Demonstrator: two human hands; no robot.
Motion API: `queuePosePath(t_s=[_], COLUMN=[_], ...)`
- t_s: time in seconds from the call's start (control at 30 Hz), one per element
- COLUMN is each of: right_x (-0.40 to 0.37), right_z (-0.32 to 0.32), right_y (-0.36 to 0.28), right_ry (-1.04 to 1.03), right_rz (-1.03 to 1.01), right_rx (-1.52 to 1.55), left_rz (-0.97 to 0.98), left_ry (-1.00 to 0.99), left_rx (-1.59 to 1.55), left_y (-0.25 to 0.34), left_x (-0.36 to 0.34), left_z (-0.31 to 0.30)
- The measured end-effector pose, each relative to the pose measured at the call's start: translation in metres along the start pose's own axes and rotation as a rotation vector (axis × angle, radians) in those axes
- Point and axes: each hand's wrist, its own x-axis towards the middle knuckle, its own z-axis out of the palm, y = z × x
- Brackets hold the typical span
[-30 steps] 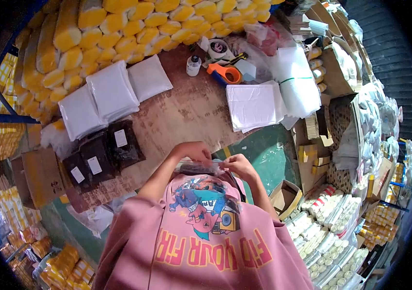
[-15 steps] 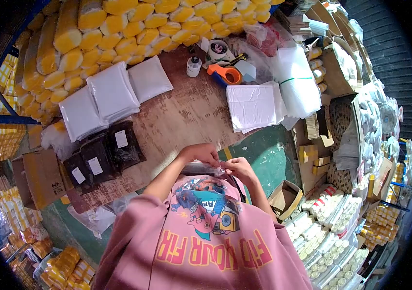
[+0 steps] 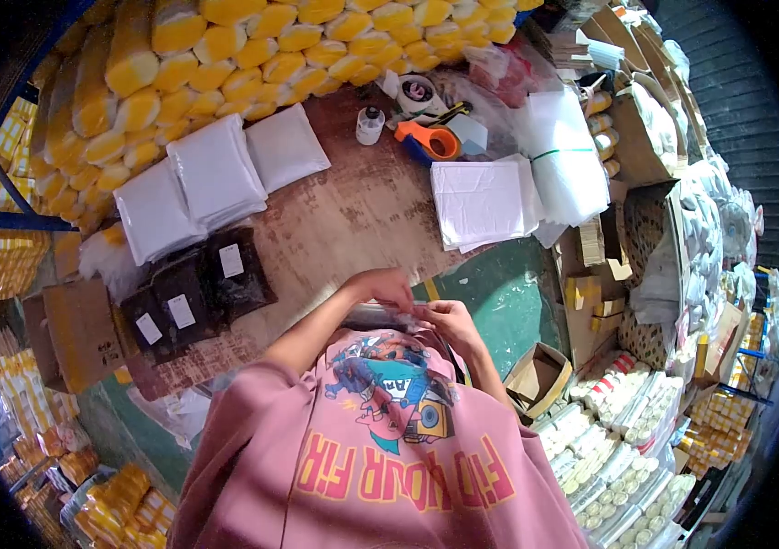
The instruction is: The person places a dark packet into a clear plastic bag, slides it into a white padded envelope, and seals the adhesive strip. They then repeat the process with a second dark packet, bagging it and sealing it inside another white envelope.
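Note:
Close to my chest, by the near edge of the table, both hands work at a clear plastic packet [image 3: 373, 317]. My left hand [image 3: 384, 289] is bent over its top, with the fingers closed and pointing down to it. On the right side, my right hand [image 3: 449, 320] pinches the packet's end between thumb and fingers. The fingertips of the two hands nearly meet. What lies inside the packet, if anything, cannot be made out, and my sweatshirt adjoins its lower side.
On the table [image 3: 343, 210] lie white packages [image 3: 215, 174], dark labelled packages [image 3: 183, 306], a white sheet stack [image 3: 481, 201], an orange tape dispenser [image 3: 435, 142] and a small bottle [image 3: 370, 126]. Yellow-white rolls [image 3: 225, 73] are piled behind. An open carton [image 3: 538, 377] stands at right.
My left hand has lifted slightly and its fingertips have drawn a little left. My right fingers have shifted slightly left along the packet's end. The view has moved very little.

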Motion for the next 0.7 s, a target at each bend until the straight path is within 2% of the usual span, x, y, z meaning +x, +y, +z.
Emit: queuePosePath(t_s=[0.2,0.33,0.43,0.6,0.7], right_x=[-0.004,-0.001,-0.002,0.0,0.002], right_z=[0.005,0.003,0.006,0.004,-0.002], right_y=[0.004,0.014,0.011,0.001,0.004], right_ry=[0.011,-0.013,-0.007,-0.018,-0.042], right_rz=[0.032,0.062,0.067,0.007,-0.033], right_rx=[0.217,0.272,0.246,-0.02,-0.078], left_rz=[0.112,0.015,0.005,0.047,-0.007], left_ry=[0.133,0.044,0.0,-0.031,-0.152], left_rx=[-0.074,-0.048,-0.006,-0.029,0.135], left_y=[-0.007,-0.003,-0.004,-0.021,-0.018], left_x=[-0.003,-0.014,-0.012,0.002,-0.002], left_z=[0.006,0.001,0.001,0.004,-0.009])
